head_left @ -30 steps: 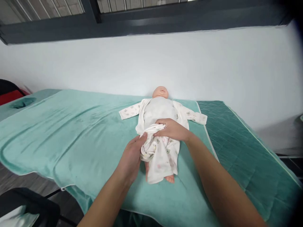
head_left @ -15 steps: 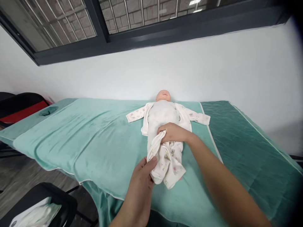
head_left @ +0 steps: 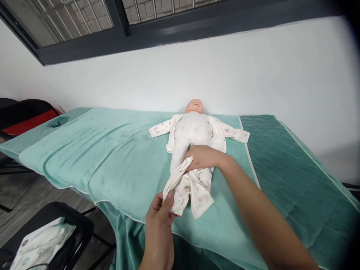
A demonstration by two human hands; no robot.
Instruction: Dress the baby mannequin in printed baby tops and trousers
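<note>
A baby doll (head_left: 193,125) with a whitish cloth body lies on its back, head toward the wall. Its arms are spread in the sleeves of an open white printed jacket (head_left: 218,137). White printed baby pants (head_left: 194,191) cover its lower legs, and the upper legs show bare cloth. My right hand (head_left: 202,156) grips the bunched waistband between the doll's legs. Near the left cuff, my left hand (head_left: 161,212) pinches the pants between thumb and fingers. The doll's feet are mostly hidden by fabric and hand.
A green cover (head_left: 118,157) drapes over the bed, with a darker quilted section (head_left: 284,168) at right. Behind rises a white wall below a dark window frame (head_left: 168,32). A black chair (head_left: 81,228) holding a plastic package (head_left: 45,243) stands at lower left.
The pants have slid down toward me and slightly left, uncovering the doll's upper legs. Both hands have moved along with them. The camera view has tilted a little downward.
</note>
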